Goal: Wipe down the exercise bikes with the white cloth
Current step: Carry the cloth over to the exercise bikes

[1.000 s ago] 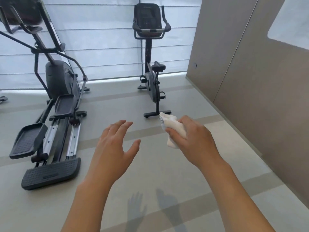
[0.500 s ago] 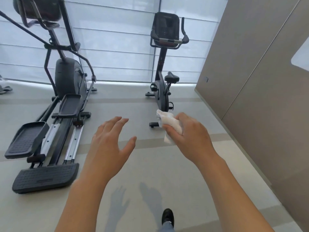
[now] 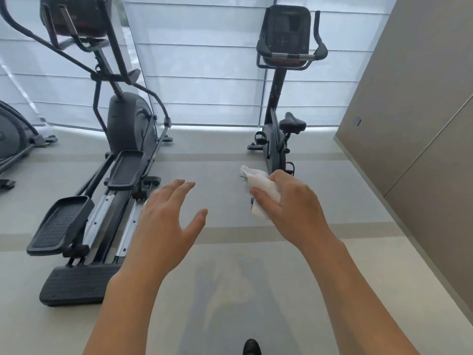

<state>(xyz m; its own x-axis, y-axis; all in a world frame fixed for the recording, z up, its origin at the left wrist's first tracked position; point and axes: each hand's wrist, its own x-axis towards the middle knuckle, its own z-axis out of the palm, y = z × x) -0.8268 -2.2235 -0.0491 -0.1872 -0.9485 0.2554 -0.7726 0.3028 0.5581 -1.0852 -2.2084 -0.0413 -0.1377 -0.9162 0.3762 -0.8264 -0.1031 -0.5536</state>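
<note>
We are holding our right hand (image 3: 289, 203) out in front of us, its fingers clenching a white cloth (image 3: 261, 187), soft and crumpled, bunched into a rough roll. The roll's long axis is running from near our palm up and to the left, its loose end pointing toward the exercise bike (image 3: 277, 139) just beyond it. Our left hand (image 3: 166, 221) is hanging open beside it, fingers spread and released, touching nothing. The bike is standing upright on a smooth pale grey floor (image 3: 230, 265) banded with darker stripes; its frame is matte black, with a rounded saddle, curved handlebars and a flat dark console on a slim post. To the left we are seeing an elliptical trainer (image 3: 102, 180) with ribbed black foot plates and shiny metal rails. Pleated translucent blinds (image 3: 204, 73) are covering the windows behind, and a plain beige panelled wall (image 3: 409, 111) is rising at the right.
</note>
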